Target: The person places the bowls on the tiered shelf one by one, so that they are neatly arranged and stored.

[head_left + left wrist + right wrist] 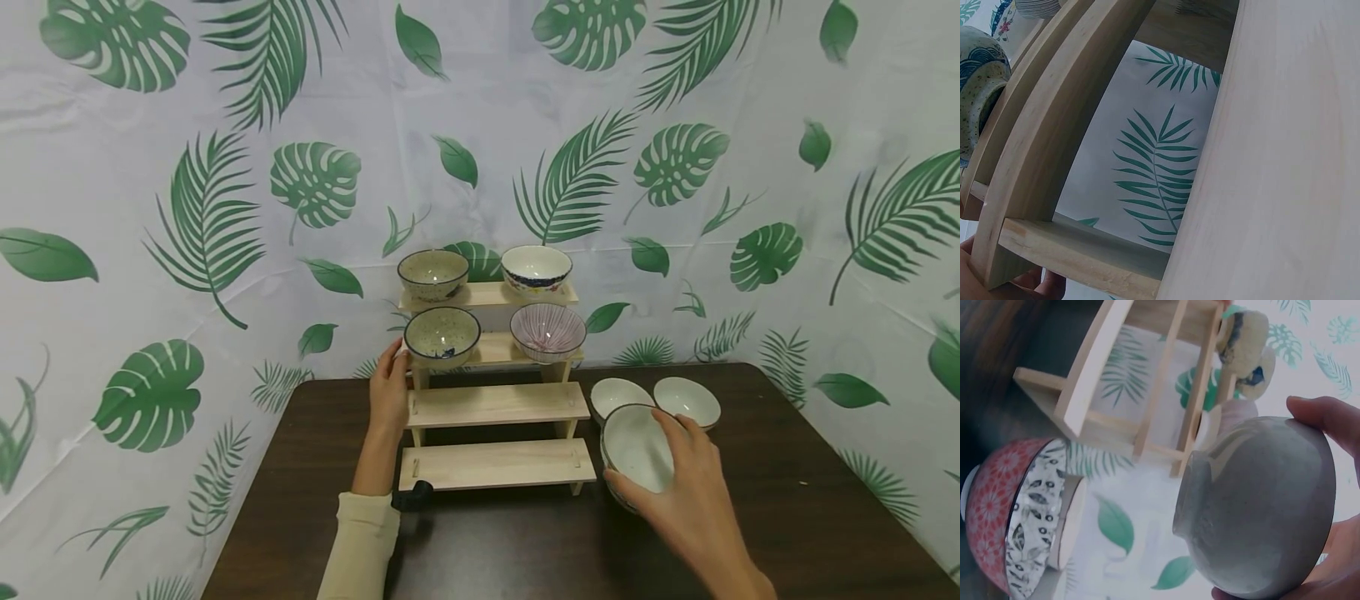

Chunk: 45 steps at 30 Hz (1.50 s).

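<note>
My right hand [693,483] grips a pale grey-white bowl [637,446] with a thin dark rim, thumb on one side and fingers on the other. In the right wrist view this bowl [1260,506] shows its plain outside and foot. A light wooden tiered stand [495,404] is on the table. With my left hand [388,392] I hold the stand's left side; in the left wrist view, fingers [1054,284] curl round its frame. Two speckled bowls, one upper [433,287] and one lower [442,333], sit left; a floral-sided bowl [536,268] and a purple-striped bowl [547,329] sit right.
Right of the stand are two more white-inside bowls, one nearer [618,393] and one further right [686,402]. The right wrist view shows a red-patterned bowl [994,512] with a black-and-white leaf pattern [1032,519] beside it. A leaf-print cloth [480,125] hangs behind the dark table [315,517].
</note>
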{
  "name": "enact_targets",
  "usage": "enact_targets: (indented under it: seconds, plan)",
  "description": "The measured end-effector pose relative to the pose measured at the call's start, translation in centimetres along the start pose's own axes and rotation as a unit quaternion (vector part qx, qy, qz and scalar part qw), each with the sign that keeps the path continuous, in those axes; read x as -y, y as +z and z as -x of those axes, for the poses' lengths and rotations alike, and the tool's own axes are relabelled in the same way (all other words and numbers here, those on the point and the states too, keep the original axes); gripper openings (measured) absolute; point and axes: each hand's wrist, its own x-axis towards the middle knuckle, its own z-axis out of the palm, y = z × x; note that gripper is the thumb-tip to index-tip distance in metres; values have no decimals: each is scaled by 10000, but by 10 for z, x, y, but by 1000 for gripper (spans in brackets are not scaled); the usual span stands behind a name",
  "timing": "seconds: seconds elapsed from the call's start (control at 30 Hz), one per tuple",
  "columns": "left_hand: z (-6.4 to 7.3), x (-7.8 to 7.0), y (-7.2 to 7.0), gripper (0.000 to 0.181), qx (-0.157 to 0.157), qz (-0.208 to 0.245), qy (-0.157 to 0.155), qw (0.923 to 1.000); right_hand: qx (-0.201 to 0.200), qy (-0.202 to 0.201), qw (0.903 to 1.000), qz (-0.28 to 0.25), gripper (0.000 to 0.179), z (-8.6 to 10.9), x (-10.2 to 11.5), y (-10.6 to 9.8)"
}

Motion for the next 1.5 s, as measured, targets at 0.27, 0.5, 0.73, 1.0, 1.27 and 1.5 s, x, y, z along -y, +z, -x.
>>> enact_targets:
  seconds: [0.27, 0.5, 0.73, 1.0, 1.27, 1.5]
  plan:
    - [2, 0, 1, 52, -30, -20, -10, 10000, -130, -309, 9994, -106, 96, 1, 5, 6]
    - [2, -1, 1, 53, -20, -31, 17, 10000, -50, -360, 9993, -106, 96, 2, 12, 9]
    - [0, 2, 1, 50, -41, 84, -42, 9999, 4, -493, 9986, -181, 94, -1, 21, 12]
    - [-1, -5, 1, 50, 3, 115, -220, 9997, 57, -635, 9976, -273, 93, -2, 33, 16]
    - [-2, -8, 1, 50, 33, 136, -295, 9995, 162, -658, 9972, -308, 94, -2, 45, 21]
    - [6, -12, 3, 51, -10, 30, -154, 9999, 190, -777, 9960, -409, 93, -1, 54, 26]
